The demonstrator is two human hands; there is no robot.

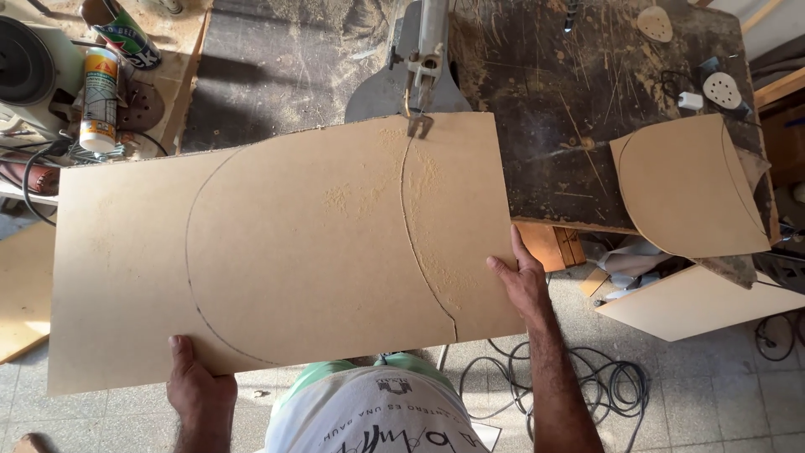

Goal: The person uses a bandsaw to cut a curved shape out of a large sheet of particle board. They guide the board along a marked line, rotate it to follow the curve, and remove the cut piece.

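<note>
A large tan fibreboard panel [277,252] lies flat across the saw table, with a pencilled curve at its left and a sawn curved slit running from the blade toward its near edge. The scroll saw arm and blade [419,84] meet the panel at its far edge. My left hand [197,382] grips the panel's near edge, thumb on top. My right hand [524,281] holds the panel's right edge, fingers pressed against its side. Sawdust is scattered along the cut.
A dark, dusty workbench [579,109] stands at the right with a cut curved board piece [683,189] on it and sanding pads [723,88]. A sealant tube [99,96] and tools sit at the far left. Cables [604,386] lie coiled on the tiled floor.
</note>
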